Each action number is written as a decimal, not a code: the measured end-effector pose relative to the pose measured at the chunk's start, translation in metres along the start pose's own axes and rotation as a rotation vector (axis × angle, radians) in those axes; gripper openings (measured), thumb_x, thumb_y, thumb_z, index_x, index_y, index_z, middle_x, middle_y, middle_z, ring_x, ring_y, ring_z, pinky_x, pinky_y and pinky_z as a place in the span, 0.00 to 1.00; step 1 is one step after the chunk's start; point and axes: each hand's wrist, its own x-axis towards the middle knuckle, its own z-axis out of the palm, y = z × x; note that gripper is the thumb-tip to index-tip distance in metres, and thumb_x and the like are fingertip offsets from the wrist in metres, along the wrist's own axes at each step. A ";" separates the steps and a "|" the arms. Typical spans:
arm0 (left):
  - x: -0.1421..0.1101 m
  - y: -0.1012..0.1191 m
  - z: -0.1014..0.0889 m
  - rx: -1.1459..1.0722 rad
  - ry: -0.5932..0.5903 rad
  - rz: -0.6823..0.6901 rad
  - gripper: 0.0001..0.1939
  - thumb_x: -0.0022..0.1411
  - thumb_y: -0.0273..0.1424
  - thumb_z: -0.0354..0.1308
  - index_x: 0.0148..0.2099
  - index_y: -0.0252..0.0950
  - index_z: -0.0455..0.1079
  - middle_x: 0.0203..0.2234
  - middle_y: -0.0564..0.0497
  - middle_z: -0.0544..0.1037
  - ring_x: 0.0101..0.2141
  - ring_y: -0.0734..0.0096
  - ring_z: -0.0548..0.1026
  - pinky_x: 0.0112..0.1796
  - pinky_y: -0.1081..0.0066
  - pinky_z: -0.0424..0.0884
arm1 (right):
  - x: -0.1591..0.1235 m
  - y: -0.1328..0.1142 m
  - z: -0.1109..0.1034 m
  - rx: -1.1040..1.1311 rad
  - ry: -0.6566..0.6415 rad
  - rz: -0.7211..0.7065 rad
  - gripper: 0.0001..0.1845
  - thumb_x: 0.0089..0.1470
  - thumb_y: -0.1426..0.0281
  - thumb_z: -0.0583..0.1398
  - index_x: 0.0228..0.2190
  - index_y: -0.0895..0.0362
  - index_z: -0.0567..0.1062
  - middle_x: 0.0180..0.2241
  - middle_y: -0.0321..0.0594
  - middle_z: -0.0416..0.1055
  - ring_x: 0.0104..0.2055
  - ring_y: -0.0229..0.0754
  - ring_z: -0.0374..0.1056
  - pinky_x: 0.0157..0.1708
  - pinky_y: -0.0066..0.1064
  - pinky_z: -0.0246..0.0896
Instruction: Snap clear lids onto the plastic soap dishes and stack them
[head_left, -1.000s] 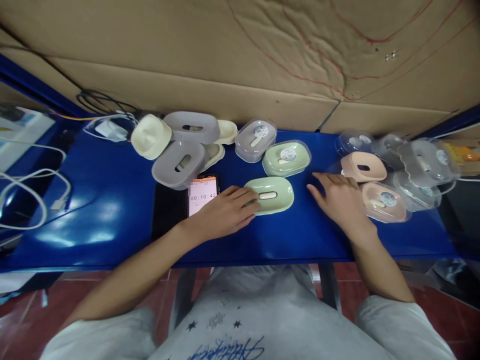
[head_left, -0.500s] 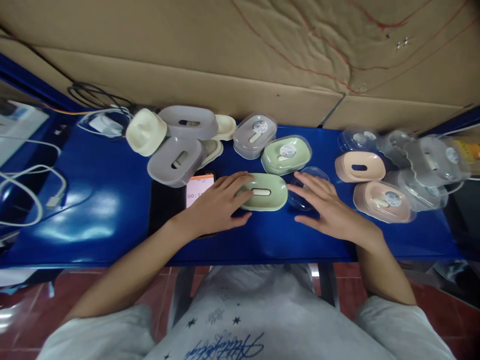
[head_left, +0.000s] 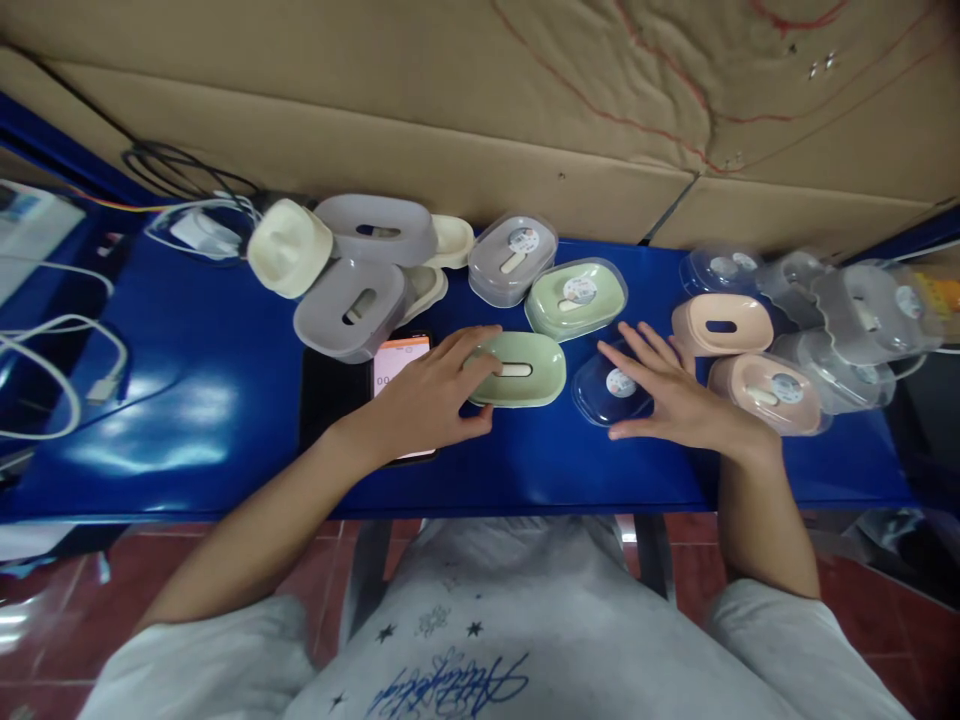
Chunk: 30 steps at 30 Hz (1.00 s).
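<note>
A pale green oval dish with a cream piece in its central slot lies in front of me. My left hand grips its left end, with the fingers over the rim and the thumb at the near side. Right of the dish is a clear plastic lid with a round sticker. My right hand is over the lid's right part, fingers spread; whether it touches the lid I cannot tell. Behind the dish stand a green box under a clear lid and a lidded grey box.
Grey oval covers and cream trays lie at the back left, near a phone. Peach boxes and several clear lids fill the right. Cables lie at the far left. A cardboard wall stands behind.
My right hand has shifted right, away from the dish, and shows more of the clear lid. The green dish has moved slightly left with my left hand.
</note>
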 end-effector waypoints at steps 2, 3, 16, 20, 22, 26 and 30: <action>0.000 0.000 0.000 -0.029 -0.009 -0.017 0.19 0.67 0.26 0.63 0.58 0.34 0.67 0.70 0.30 0.66 0.70 0.36 0.68 0.65 0.40 0.73 | -0.005 0.008 -0.003 0.037 -0.037 0.003 0.60 0.58 0.47 0.73 0.79 0.38 0.50 0.82 0.47 0.40 0.82 0.69 0.36 0.75 0.72 0.40; 0.000 0.001 0.000 -0.045 -0.012 -0.029 0.21 0.67 0.26 0.63 0.60 0.35 0.66 0.70 0.30 0.66 0.70 0.37 0.68 0.65 0.40 0.73 | -0.006 0.011 -0.005 0.062 -0.023 0.004 0.58 0.58 0.48 0.73 0.78 0.39 0.52 0.81 0.48 0.43 0.82 0.68 0.39 0.75 0.70 0.43; -0.003 0.022 0.041 -0.315 0.143 -0.127 0.50 0.68 0.47 0.73 0.79 0.44 0.46 0.70 0.32 0.63 0.69 0.37 0.67 0.65 0.37 0.72 | 0.022 -0.052 0.021 -0.154 0.371 -0.171 0.53 0.58 0.32 0.61 0.74 0.47 0.66 0.73 0.57 0.60 0.69 0.71 0.60 0.62 0.64 0.60; -0.003 0.025 0.042 -0.356 0.152 -0.123 0.47 0.70 0.55 0.65 0.79 0.44 0.48 0.66 0.34 0.67 0.67 0.41 0.70 0.65 0.41 0.74 | 0.027 -0.075 0.036 -0.232 0.405 -0.160 0.51 0.62 0.32 0.56 0.74 0.48 0.65 0.73 0.59 0.60 0.67 0.71 0.60 0.59 0.61 0.62; -0.003 0.026 0.041 -0.364 0.130 -0.132 0.47 0.70 0.56 0.64 0.79 0.45 0.48 0.66 0.35 0.68 0.66 0.42 0.71 0.65 0.42 0.74 | 0.027 -0.082 0.039 -0.246 0.421 -0.130 0.50 0.63 0.32 0.56 0.74 0.47 0.65 0.72 0.59 0.61 0.66 0.70 0.60 0.58 0.60 0.62; -0.003 0.025 0.039 -0.382 0.085 -0.129 0.48 0.70 0.55 0.66 0.80 0.46 0.48 0.66 0.36 0.66 0.67 0.41 0.70 0.66 0.39 0.72 | 0.025 -0.089 0.040 -0.257 0.456 -0.116 0.49 0.63 0.33 0.57 0.73 0.47 0.66 0.70 0.58 0.64 0.64 0.70 0.62 0.55 0.58 0.64; -0.002 0.023 0.037 -0.474 0.063 -0.154 0.48 0.68 0.48 0.72 0.78 0.49 0.50 0.67 0.37 0.64 0.68 0.43 0.68 0.67 0.41 0.71 | 0.026 -0.090 0.042 -0.241 0.449 -0.114 0.50 0.63 0.33 0.58 0.75 0.47 0.62 0.70 0.59 0.63 0.64 0.73 0.62 0.56 0.63 0.64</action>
